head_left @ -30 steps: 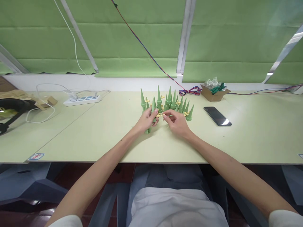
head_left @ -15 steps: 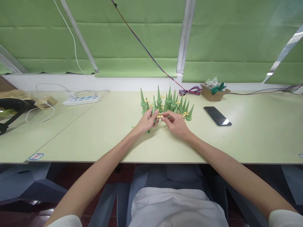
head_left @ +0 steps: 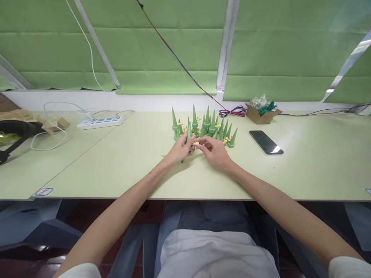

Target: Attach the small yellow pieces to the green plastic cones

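My left hand (head_left: 183,146) is closed around a pointed green cone (head_left: 189,133), held upright with its tip above the thumb. My right hand (head_left: 215,151) pinches a small yellow peg-like piece (head_left: 196,143) between thumb and fingertips, right beside the held cone. Whether the piece touches the cone is hidden by the fingers. Behind both hands stands a cluster of green cones (head_left: 206,121), several with small yellow pieces (head_left: 217,126) on or among them. Part of another green cone (head_left: 182,160) shows under my left hand.
A black phone (head_left: 266,142) lies to the right. Behind it are a small cardboard box (head_left: 262,116) with plastic wrap and a coil of red and blue wire (head_left: 233,111). On the left are a white power strip (head_left: 101,122) and a black curved object (head_left: 21,129).
The held cone has tilted slightly to the right at its tip, and the yellow piece has shifted a little between the fingers. Both arms stay nearly in place.
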Available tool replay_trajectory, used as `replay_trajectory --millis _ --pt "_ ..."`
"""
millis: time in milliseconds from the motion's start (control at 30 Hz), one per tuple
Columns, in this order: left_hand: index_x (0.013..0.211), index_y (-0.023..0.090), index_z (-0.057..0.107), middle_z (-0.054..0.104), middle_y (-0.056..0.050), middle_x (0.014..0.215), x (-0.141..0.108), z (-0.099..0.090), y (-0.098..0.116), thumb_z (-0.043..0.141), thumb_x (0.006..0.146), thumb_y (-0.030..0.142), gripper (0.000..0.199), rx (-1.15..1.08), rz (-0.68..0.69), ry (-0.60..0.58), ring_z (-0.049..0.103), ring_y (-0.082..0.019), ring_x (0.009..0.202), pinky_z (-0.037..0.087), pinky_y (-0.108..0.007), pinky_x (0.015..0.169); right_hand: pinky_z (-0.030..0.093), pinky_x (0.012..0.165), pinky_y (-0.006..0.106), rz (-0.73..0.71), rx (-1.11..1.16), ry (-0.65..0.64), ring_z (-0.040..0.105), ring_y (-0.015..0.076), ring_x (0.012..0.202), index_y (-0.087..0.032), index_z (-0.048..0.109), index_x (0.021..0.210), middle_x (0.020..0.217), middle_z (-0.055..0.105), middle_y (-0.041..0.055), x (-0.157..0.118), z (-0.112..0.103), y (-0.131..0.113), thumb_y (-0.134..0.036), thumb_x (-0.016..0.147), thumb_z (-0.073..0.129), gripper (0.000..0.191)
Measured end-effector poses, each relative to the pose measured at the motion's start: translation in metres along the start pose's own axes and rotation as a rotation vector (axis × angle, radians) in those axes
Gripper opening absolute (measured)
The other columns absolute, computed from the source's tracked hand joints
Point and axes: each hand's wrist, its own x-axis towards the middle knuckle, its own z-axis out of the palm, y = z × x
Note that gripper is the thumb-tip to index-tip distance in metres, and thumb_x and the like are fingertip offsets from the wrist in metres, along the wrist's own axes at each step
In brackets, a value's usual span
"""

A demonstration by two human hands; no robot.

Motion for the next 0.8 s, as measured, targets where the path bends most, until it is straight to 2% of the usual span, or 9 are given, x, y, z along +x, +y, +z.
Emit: replay_trajectory --millis 300,500,800 --pt "0.083 0.021 0.037 0.041 0.005 0.069 0.0012 0.0014 -0.0013 0.058 0.093 0.053 0.039 0.037 0.058 -0.003 0.042 -0.007 0.053 0.033 -0.020 0.044 0.040 0.055 0.029 0.001 -0.003 -0.003 0.053 0.0124 0.053 -0.021 0.064 0.093 0.083 0.071 0.0030 0.0003 -0.0007 -0.0017 -0.038 0.095 0.059 0.019" --pt "0.083 0.021 0.037 0.040 0.004 0.070 0.0013 0.0013 -0.0027 0.057 0.093 0.053 0.039 0.071 0.086 0.004 0.043 -0.007 0.054 0.034 -0.020 0.044 0.041 0.058 0.028 0.026 0.017 -0.009 0.057 0.0146 0.059 -0.020 0.061 0.091 0.080 0.068 0.0030 0.0006 0.0004 0.0005 -0.038 0.094 0.057 0.018" --pt "0.085 0.021 0.041 0.041 0.003 0.072 -0.0005 0.0037 -0.0014 0.054 0.095 0.054 0.037 0.114 0.147 -0.023 0.045 -0.008 0.054 0.036 -0.023 0.045 0.033 0.059 0.027 0.034 -0.090 -0.009 0.040 0.0123 0.056 -0.020 0.053 0.077 0.064 0.051 -0.0026 0.0004 -0.0015 -0.0090 -0.039 0.098 0.049 0.029"
